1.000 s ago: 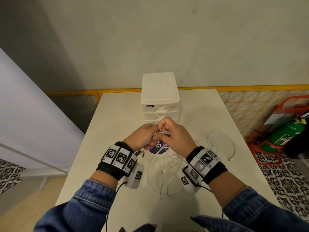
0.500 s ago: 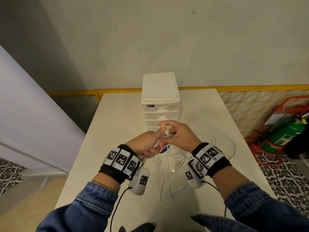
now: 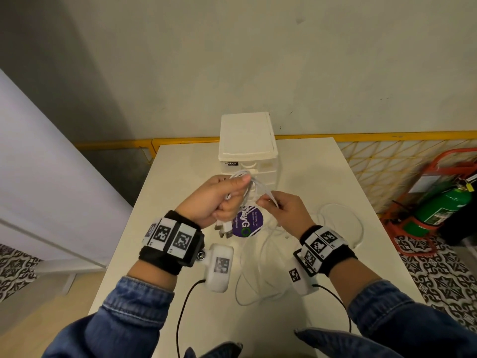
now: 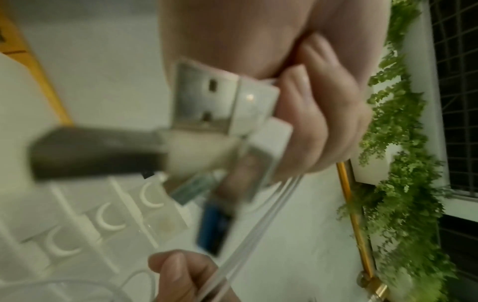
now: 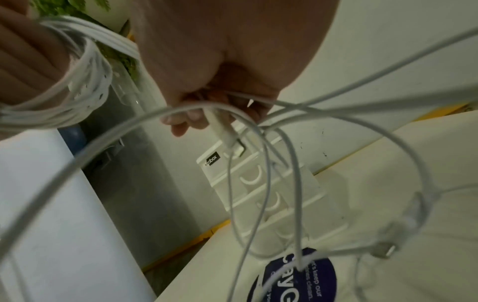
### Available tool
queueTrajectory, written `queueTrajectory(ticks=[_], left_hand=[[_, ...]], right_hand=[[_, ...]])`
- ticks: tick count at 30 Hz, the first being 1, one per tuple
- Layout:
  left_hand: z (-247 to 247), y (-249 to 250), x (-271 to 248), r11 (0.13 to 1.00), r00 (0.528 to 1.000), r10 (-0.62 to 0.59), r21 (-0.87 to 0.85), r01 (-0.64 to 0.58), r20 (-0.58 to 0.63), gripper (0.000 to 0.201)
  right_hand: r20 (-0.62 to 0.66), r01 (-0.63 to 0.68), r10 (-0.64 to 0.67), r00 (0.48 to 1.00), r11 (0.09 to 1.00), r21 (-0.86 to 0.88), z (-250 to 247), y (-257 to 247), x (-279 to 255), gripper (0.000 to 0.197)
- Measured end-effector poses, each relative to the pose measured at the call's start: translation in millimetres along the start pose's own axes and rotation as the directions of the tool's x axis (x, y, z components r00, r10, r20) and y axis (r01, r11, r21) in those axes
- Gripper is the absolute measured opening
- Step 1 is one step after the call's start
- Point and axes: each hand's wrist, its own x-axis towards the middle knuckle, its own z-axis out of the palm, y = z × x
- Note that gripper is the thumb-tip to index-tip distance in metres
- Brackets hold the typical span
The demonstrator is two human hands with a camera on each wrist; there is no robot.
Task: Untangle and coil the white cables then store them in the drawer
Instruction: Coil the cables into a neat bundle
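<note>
White cables run from both hands: the left hand grips the coiled bundle, plugs hanging below; the right hand pinches a strand beside it. Slack trails toward the person over the desk; the drawer unit, shut, stands just beyond the hands.

Drawer fronts: drawer unit shut; both hands and held cables directly before it.
Right side: loose cable loops on table.
Left side: bare tabletop.
</note>
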Motion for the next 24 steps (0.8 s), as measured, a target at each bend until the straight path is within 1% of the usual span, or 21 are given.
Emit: queueTrajectory(ticks=[2,3,4,6,8,10,11,12,13,15,16,17,18,20,22,24], left_hand=[[3,0,2,1.0,0.999,0.017,-0.006,-0.017,-0.049,0.04],[3,0,2,0.999,0.998,0.044,-0.027,-0.046,-0.049,0.04],[3,1,2,0.994,0.995,0.089,-0.068,-0.091,-0.034,0.041],[-3,9,1,0.972,0.987,0.158,-0.173,-0.161,-0.034,0.042],[-11,18,0,0.972,0.986,0.132,-0.184,-0.149,-0.103,0.041],[-15,19,0,0.986,0.982,0.092,-0.125,-0.114,-0.166,0.041],[-15,18,0,0.989,0.981,0.081,-0.108,-0.101,-0.176,0.041],[-14,15,1,0.991,0.981,0.071,-0.096,-0.089,-0.18,0.04],[-13,13,2,0.994,0.982,0.059,-0.078,-0.075,-0.182,0.039],[-9,9,4,0.999,0.977,0.031,-0.002,-0.032,-0.211,0.039],[-7,8,4,0.999,0.97,0.015,0.049,-0.004,-0.241,0.039],[-6,7,4,0.995,0.962,0.003,0.092,0.023,-0.273,0.04],[-6,7,4,0.992,0.953,-0.008,0.119,0.046,-0.303,0.04],[-8,7,4,0.987,0.935,-0.031,0.135,0.084,-0.353,0.041],[-8,6,5,0.982,0.916,-0.058,0.14,0.123,-0.396,0.042],[-9,5,5,0.976,0.9,-0.077,0.153,0.156,-0.43,0.043]], right_hand=[[-0.015,0.032,-0.033,0.999,0.999,-0.027,5,5,1,0.005],[-0.012,0.04,-0.041,0.999,0.998,-0.044,6,8,1,0.004],[-0.004,0.041,-0.042,0.999,0.996,-0.085,6,13,1,0.004],[0.006,0.008,-0.007,1.0,0.982,-0.189,4,27,-1,0.012],[0.005,-0.054,0.056,0.998,0.982,-0.179,0,38,-6,0.017],[0.023,-0.096,0.101,0.995,0.981,-0.166,0,40,-9,0.018],[0.022,-0.112,0.117,0.993,0.982,-0.153,0,36,-9,0.013],[0.019,-0.114,0.117,0.993,0.986,-0.126,0,33,-8,0.014],[0.024,-0.107,0.11,0.994,0.99,-0.091,0,29,-7,0.031],[0.055,-0.129,0.129,0.99,0.992,0.004,-2,25,-2,0.076],[0.077,-0.148,0.143,0.987,0.988,0.051,-4,25,0,0.091],[0.098,-0.162,0.153,0.983,0.983,0.082,-6,24,1,0.096],[0.118,-0.161,0.147,0.982,0.98,0.117,-9,23,2,0.092],[0.11,-0.15,0.134,0.985,0.978,0.147,-13,19,3,0.073],[0.024,-0.121,0.119,0.993,0.978,0.169,-13,14,2,0.063],[-0.108,-0.052,0.073,0.991,0.981,0.185,-11,9,1,0.06]])
